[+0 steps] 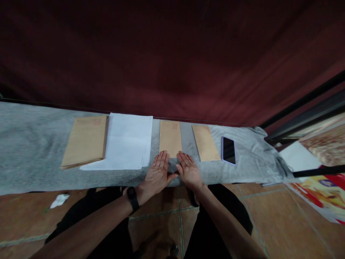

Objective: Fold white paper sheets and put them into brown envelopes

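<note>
A brown paper envelope (170,136) lies flat before me on the grey cloth, a faint red mark near its top. My left hand (159,171) rests with outstretched fingers on its lower left corner. At the lower right corner lie the fingertips of my right hand (189,171), also flat and open. Just to the right is a second brown envelope (206,143), set at a slant. Left of my hands is a stack of white paper sheets (129,142), partly under a thick pile of brown envelopes (85,140).
A phone (229,150) with a dark screen lies right of the envelopes. The narrow grey cloth surface (250,158) ends at a dark red curtain-like backdrop (172,64). Black bars (307,115) and a colourful printed sheet (323,194) are at the right. White scrap (59,200) lies on the tiled floor.
</note>
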`<move>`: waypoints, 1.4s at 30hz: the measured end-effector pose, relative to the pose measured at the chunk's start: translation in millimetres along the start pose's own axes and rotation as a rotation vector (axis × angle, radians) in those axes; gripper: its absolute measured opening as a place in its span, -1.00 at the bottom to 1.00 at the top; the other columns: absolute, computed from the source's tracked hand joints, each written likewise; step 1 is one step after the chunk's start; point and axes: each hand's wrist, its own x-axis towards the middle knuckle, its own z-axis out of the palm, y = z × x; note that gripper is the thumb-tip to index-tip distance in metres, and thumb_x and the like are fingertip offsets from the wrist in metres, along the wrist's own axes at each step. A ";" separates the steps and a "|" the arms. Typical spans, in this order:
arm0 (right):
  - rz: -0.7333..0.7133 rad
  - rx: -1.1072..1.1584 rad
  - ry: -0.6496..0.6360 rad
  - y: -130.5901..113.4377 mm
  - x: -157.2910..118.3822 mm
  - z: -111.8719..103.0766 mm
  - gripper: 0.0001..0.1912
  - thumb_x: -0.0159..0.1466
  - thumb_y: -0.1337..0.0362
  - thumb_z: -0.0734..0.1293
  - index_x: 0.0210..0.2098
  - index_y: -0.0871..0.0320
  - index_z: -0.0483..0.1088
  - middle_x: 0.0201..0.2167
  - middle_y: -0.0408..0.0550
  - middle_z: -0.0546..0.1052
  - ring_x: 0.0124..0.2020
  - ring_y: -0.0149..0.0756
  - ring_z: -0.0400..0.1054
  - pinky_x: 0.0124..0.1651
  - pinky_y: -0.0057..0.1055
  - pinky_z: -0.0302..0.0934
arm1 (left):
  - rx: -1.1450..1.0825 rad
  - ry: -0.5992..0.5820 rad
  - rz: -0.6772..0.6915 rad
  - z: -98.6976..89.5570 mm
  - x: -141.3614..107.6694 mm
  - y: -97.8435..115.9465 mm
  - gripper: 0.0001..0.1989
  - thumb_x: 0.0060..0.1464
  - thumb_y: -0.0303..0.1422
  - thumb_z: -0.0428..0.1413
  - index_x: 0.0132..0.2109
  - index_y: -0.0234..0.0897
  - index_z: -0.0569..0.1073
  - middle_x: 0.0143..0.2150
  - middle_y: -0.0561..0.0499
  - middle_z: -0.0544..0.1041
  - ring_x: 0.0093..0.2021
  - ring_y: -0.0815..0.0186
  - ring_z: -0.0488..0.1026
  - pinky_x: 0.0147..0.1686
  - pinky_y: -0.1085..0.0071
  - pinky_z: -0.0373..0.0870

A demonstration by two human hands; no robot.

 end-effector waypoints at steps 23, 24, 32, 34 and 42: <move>-0.077 0.067 -0.034 -7.4 7.6 4.4 -0.47 0.45 0.28 0.14 0.36 0.27 0.23 0.38 0.06 0.29 0.42 -0.21 0.12 0.47 -0.15 0.03 | -0.065 0.015 0.043 -7.9 16.4 -6.4 -0.43 0.33 -0.34 -0.17 0.40 -0.49 0.20 0.44 -0.27 0.22 0.47 0.11 0.07 0.43 0.07 0.08; -0.075 0.072 -0.027 -7.1 7.6 5.6 -0.47 0.43 0.30 0.15 0.36 0.29 0.23 0.36 0.07 0.31 0.41 -0.21 0.14 0.46 -0.16 0.04 | -0.086 -0.007 0.080 -6.8 18.7 -7.8 -0.44 0.35 -0.33 -0.19 0.41 -0.45 0.19 0.45 -0.23 0.21 0.48 0.16 0.07 0.44 0.10 0.07; -0.053 0.093 0.035 -8.2 9.4 12.5 -0.50 0.39 0.28 0.21 0.28 0.29 0.34 0.28 0.14 0.42 0.34 -0.13 0.26 0.42 -0.14 0.11 | -0.091 -0.189 0.039 11.8 57.5 -24.7 -0.43 0.41 -0.27 -0.34 0.45 -0.30 0.14 0.49 -0.09 0.13 0.49 0.24 0.02 0.43 0.12 0.03; -0.036 0.093 0.032 -9.0 10.3 13.2 -0.50 0.40 0.26 0.20 0.29 0.30 0.34 0.26 0.14 0.44 0.33 -0.15 0.27 0.43 -0.16 0.10 | -0.066 -0.188 0.063 15.8 72.3 -29.7 -0.44 0.41 -0.28 -0.32 0.45 -0.21 0.13 0.49 -0.04 0.13 0.50 0.24 -0.02 0.44 0.09 -0.02; -0.023 0.109 0.000 -9.3 12.2 11.6 -0.50 0.45 0.22 0.16 0.33 0.25 0.28 0.36 0.07 0.32 0.38 -0.19 0.19 0.45 -0.18 0.05 | 0.004 -0.154 -0.026 26.9 153.2 -38.8 -0.41 0.37 -0.26 -0.29 0.45 -0.27 0.13 0.50 -0.09 0.11 0.51 0.16 -0.07 0.44 0.02 -0.14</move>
